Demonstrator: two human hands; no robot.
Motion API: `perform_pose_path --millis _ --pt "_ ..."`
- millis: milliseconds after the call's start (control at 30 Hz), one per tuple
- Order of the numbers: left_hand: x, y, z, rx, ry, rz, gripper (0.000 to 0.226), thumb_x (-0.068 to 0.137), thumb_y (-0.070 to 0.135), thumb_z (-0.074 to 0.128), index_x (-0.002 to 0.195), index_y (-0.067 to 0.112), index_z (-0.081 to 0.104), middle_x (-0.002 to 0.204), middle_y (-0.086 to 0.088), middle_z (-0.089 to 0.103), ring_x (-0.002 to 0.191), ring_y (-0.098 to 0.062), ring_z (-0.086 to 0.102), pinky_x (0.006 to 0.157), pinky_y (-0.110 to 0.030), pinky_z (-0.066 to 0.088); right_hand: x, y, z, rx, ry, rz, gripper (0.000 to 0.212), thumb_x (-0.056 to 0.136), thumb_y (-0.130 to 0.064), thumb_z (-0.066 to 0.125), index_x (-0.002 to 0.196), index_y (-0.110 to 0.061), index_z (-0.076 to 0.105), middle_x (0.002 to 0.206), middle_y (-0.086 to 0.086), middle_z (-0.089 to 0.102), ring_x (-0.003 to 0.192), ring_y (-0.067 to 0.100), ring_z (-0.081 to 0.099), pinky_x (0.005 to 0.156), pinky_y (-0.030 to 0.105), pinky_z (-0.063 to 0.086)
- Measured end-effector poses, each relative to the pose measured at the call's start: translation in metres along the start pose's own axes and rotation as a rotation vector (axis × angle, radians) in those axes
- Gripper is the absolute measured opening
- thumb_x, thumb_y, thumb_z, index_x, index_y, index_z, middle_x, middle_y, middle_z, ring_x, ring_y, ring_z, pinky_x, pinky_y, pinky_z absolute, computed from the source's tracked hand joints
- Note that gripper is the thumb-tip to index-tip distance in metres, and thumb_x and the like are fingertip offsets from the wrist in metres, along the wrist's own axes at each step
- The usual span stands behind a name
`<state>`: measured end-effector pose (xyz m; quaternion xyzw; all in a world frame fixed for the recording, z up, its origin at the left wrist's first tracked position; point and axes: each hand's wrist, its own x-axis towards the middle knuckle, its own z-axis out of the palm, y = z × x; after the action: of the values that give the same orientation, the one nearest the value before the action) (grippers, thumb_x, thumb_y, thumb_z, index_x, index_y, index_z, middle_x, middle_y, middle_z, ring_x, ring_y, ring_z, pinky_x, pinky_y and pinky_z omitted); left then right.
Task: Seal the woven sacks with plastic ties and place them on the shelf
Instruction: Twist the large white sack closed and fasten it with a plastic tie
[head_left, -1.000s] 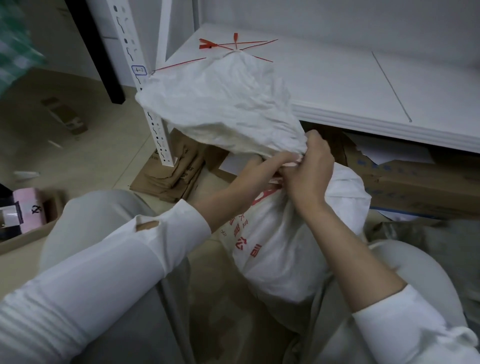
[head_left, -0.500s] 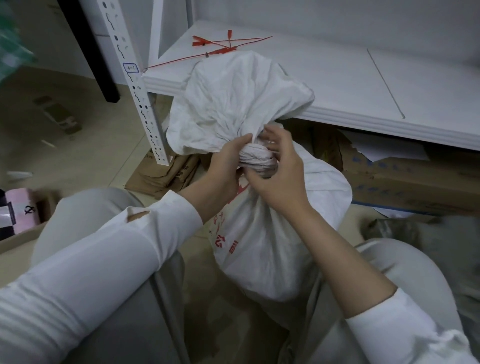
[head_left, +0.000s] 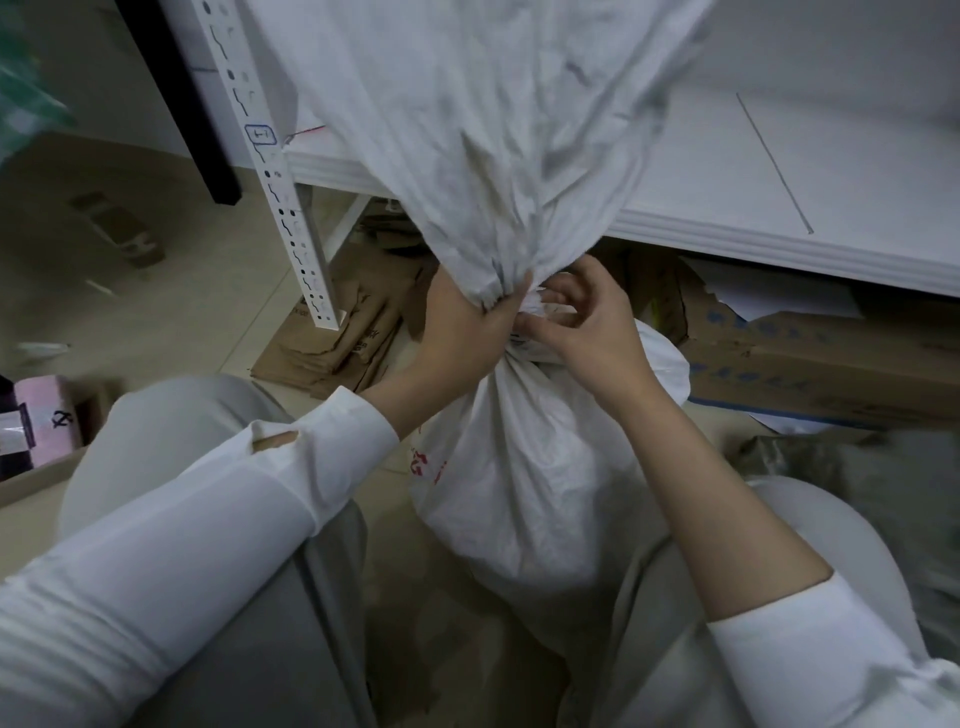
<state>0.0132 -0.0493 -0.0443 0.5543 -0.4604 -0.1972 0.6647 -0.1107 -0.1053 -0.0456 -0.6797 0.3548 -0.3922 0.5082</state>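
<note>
Gripping the woven sack (head_left: 519, 467) at its neck, left hand (head_left: 462, 332) fingers clamp the gather; right hand (head_left: 592, 332) fingers pinch the twist. Risk: any slackening lets the unsecured neck unwind.

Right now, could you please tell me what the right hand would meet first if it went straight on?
Most likely the white woven sack, at its twisted neck: the right hand's curled fingers point left and seem to pinch it. Just beyond is the left hand, gripping that neck.
</note>
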Motion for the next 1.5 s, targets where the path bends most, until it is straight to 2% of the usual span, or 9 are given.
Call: perform_pose_path --millis 100,333,600,833,967,1067,1167,1300,1500 --pt "0.002 0.006 -0.003 0.009 -0.145 0.044 0.048 0.086 -0.005 0.066 0.114 0.029 0.049 0.099 0.02 0.057 0.094 0.023 0.055 0.081 -0.002 0.043 -0.006 -0.001 0.0 0.047 0.026 0.039 0.059 0.07 -0.002 0.083 0.12 -0.01 0.053 0.112 0.003 0.068 0.104 0.008 0.066 0.089 0.03 0.055" --pt "0.029 0.012 -0.018 -0.122 -0.44 -0.26 0.046 0.082 -0.005 0.07 0.121 0.015 0.059 0.108 0.008 0.069 0.103 -0.003 0.066 0.087 -0.022 0.053 -0.015 -0.003 0.005 0.135 0.111 0.062 0.033 0.07 -0.002 0.083 0.095 -0.018 0.07 0.092 -0.012 0.073 0.093 0.004 0.069 0.079 0.017 0.053" --pt "0.044 0.003 -0.019 -0.248 -0.334 -0.561 0.057 0.058 -0.008 0.071 0.114 -0.003 0.065 0.111 -0.015 0.07 0.103 -0.03 0.068 0.096 -0.047 0.052 -0.016 -0.002 0.029 -0.168 0.336 -0.121 0.049 0.064 -0.031 0.089 0.103 -0.009 0.07 0.103 -0.002 0.071 0.102 0.006 0.065 0.092 0.03 0.052" --pt "0.032 0.008 -0.012 -0.174 -0.367 -0.525 0.015 0.083 0.001 0.065 0.092 0.013 0.068 0.079 0.005 0.073 0.071 -0.004 0.069 0.061 -0.02 0.052 -0.011 -0.001 0.027 -0.422 0.434 -0.232 0.038 0.075 -0.025 0.081 0.104 -0.005 0.07 0.108 0.007 0.069 0.109 0.017 0.061 0.097 0.017 0.04" --pt "0.02 -0.003 -0.007 -0.009 -0.139 -0.473 0.028 0.072 0.03 0.081 0.085 0.008 0.069 0.072 0.003 0.066 0.059 -0.001 0.061 0.053 -0.018 0.044 -0.006 0.002 0.026 -0.64 0.443 -0.183 0.019 0.084 -0.031 0.071 0.088 -0.013 0.072 0.09 -0.004 0.069 0.096 0.016 0.063 0.072 0.008 0.027" --pt "0.011 -0.007 0.001 0.102 -0.033 -0.344 0.029 0.07 0.035 0.071 0.077 0.009 0.062 0.068 0.002 0.065 0.064 -0.008 0.06 0.058 -0.024 0.045 -0.01 -0.005 0.031 -0.634 0.39 -0.035 0.018 0.094 -0.027 0.059 0.105 -0.015 0.067 0.097 -0.014 0.055 0.101 0.004 0.051 0.073 0.003 0.023" --pt "-0.002 0.002 0.008 0.198 -0.16 -0.235 0.068 0.061 0.06 0.048 0.09 -0.001 0.056 0.078 0.0 0.054 0.069 -0.001 0.051 0.063 -0.01 0.039 -0.015 -0.01 0.025 -0.729 0.226 0.09 0.028 0.101 -0.021 0.046 0.116 -0.005 0.062 0.116 0.003 0.061 0.111 0.013 0.049 0.079 0.008 0.021" --pt "-0.014 0.012 0.007 0.026 -0.272 -0.112 0.045 0.066 0.048 0.061 0.075 0.005 0.055 0.069 0.006 0.057 0.066 0.002 0.055 0.062 -0.013 0.042 -0.02 -0.016 0.015 -0.918 -0.128 0.328 0.041 0.106 -0.024 0.031 0.139 -0.002 0.041 0.141 0.016 0.046 0.13 0.032 0.041 0.101 0.032 0.028" --pt "0.002 -0.009 0.01 0.026 -0.168 -0.251 0.03 0.079 0.021 0.068 0.089 -0.006 0.06 0.082 -0.014 0.065 0.08 -0.013 0.066 0.07 -0.022 0.049 -0.013 0.002 0.032 -0.853 0.351 -0.342 0.017 0.076 -0.022 0.053 0.073 -0.005 0.058 0.072 0.012 0.062 0.074 0.03 0.06 0.068 0.019 0.027"
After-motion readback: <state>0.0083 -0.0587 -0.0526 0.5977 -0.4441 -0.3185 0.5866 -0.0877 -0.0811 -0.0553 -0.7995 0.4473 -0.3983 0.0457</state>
